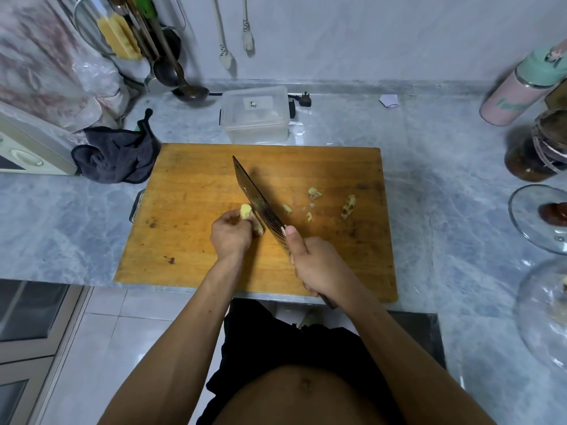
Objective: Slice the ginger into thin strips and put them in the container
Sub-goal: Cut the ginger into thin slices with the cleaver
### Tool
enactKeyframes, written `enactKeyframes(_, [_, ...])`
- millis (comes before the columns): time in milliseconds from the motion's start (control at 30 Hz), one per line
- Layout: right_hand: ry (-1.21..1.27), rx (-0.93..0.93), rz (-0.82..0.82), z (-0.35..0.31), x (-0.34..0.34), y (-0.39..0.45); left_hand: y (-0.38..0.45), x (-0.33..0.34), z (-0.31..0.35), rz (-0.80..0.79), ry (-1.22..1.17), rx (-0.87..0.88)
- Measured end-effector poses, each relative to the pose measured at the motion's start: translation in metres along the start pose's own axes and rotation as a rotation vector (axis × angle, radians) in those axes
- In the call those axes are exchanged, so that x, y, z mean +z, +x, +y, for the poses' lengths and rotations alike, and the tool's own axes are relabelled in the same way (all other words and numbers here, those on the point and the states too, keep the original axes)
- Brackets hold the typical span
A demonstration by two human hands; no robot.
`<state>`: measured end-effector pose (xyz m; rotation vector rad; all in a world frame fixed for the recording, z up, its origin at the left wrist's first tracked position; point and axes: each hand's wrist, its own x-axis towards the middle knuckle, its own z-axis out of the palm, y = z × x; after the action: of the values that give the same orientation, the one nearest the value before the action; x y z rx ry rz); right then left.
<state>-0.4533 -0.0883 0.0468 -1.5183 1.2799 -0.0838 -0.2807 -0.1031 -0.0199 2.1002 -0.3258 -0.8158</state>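
A pale yellow piece of ginger [246, 211] lies on the wooden cutting board [190, 216], and my left hand [230, 233] grips it from the left. My right hand [313, 265] holds the handle of a cleaver [260, 204], thumb pressed on the blade's back end. The blade runs diagonally up-left, right against the ginger's right side. Small ginger peelings and scraps [348, 206] are scattered on the board to the right of the blade. A clear plastic container [254, 116] stands on the counter just beyond the board's far edge.
A dark cloth [118, 156] lies at the board's far left corner beside a white appliance [27, 148]. Bottles, a dark jar [535, 148] and glass dishes [540, 219] crowd the right side. Ladles and utensils hang at the back left.
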Motion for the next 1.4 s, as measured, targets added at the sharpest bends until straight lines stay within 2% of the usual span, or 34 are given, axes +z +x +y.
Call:
enactKeyframes(100, [0.011, 0.015, 0.004, 0.001, -0.002, 0.003, 0.001, -0.01, -0.003, -0.041, 0.103, 0.034])
enactKeyframes(300, [0.012, 0.028, -0.018, 0.007, -0.008, 0.003, 0.026, -0.02, -0.001, -0.279, 0.156, 0.138])
enactKeyframes(367, [0.009, 0.025, -0.02, 0.008, -0.007, 0.005, 0.028, -0.021, 0.003, -0.249, 0.121, 0.238])
enactKeyframes(467, [0.012, 0.034, -0.012, 0.009, -0.006, 0.007, 0.015, -0.024, 0.003, -0.087, 0.091, 0.523])
enactKeyframes(567, [0.036, 0.045, 0.006, 0.009, -0.005, 0.011, 0.008, -0.021, -0.016, -0.076, 0.237, 0.752])
enactKeyframes(633, [0.046, 0.056, 0.009, 0.01, -0.004, 0.013, 0.002, -0.02, -0.033, -0.095, 0.34, 0.817])
enactKeyframes(800, [0.05, 0.079, -0.014, 0.011, 0.0, 0.014, -0.009, -0.024, -0.045, -0.159, 0.281, 0.714])
enactKeyframes(933, [0.044, 0.069, -0.025, 0.011, -0.001, 0.015, 0.001, -0.019, -0.026, -0.16, 0.103, 0.493])
enactKeyframes(1033, [0.034, 0.067, -0.026, 0.011, -0.002, 0.015, 0.01, -0.014, -0.018, -0.235, 0.136, 0.432])
enactKeyframes(1133, [0.035, 0.067, -0.018, 0.01, -0.001, 0.012, 0.007, -0.009, -0.016, -0.214, 0.114, 0.381])
enactKeyframes(1267, [0.06, 0.041, -0.01, 0.003, 0.0, 0.005, -0.002, -0.003, -0.019, -0.114, 0.106, 0.366])
enactKeyframes(1400, [0.009, 0.029, 0.017, -0.004, 0.002, 0.005, -0.01, 0.0, -0.022, -0.158, 0.277, 0.457])
